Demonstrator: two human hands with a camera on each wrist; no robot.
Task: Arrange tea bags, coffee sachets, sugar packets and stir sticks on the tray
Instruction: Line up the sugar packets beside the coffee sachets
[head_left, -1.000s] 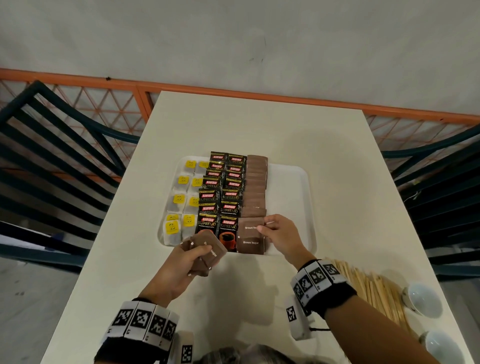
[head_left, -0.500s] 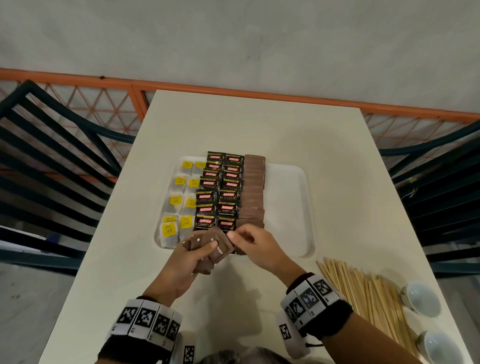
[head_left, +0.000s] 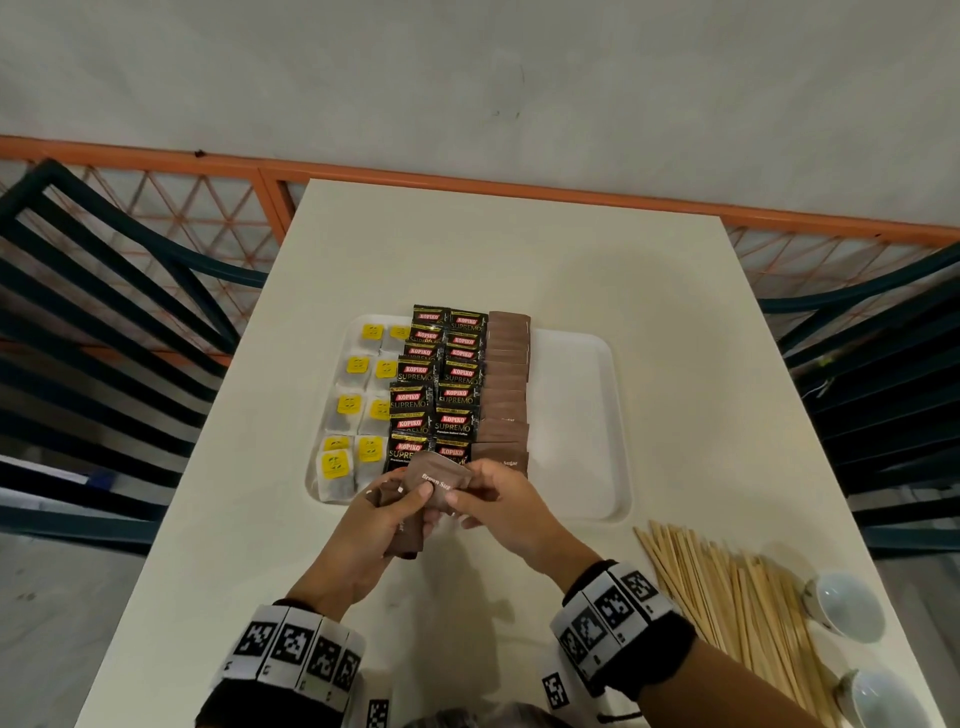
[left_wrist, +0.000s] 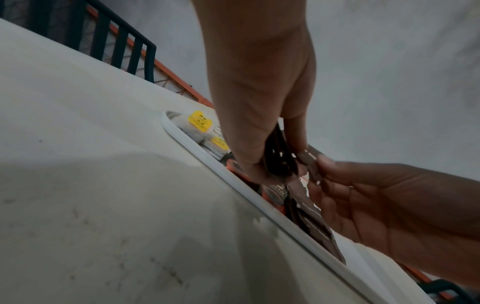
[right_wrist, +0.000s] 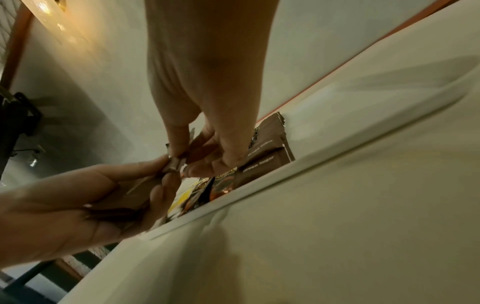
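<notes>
A white tray (head_left: 582, 426) holds tea bags with yellow tags (head_left: 358, 410) on its left, black coffee sachets (head_left: 441, 384) in the middle and a row of brown sugar packets (head_left: 506, 374) to their right. My left hand (head_left: 387, 514) grips a small stack of brown sugar packets (head_left: 410, 535) just in front of the tray's near edge. My right hand (head_left: 488, 499) pinches the top packet (head_left: 436, 480) of that stack. In the right wrist view my right thumb and fingers (right_wrist: 182, 156) close on the packet's edge (right_wrist: 172, 164). Wooden stir sticks (head_left: 737, 603) lie on the table at the right.
Two white cups (head_left: 844, 605) stand at the table's right front corner beyond the sticks. The tray's right third (head_left: 576, 364) is bare. Dark chairs (head_left: 104, 322) flank the table on both sides, with an orange railing (head_left: 467, 179) behind.
My right hand left the near end of the sugar row on the tray and came left to the stack in my left hand, where it now pinches the top packet.
</notes>
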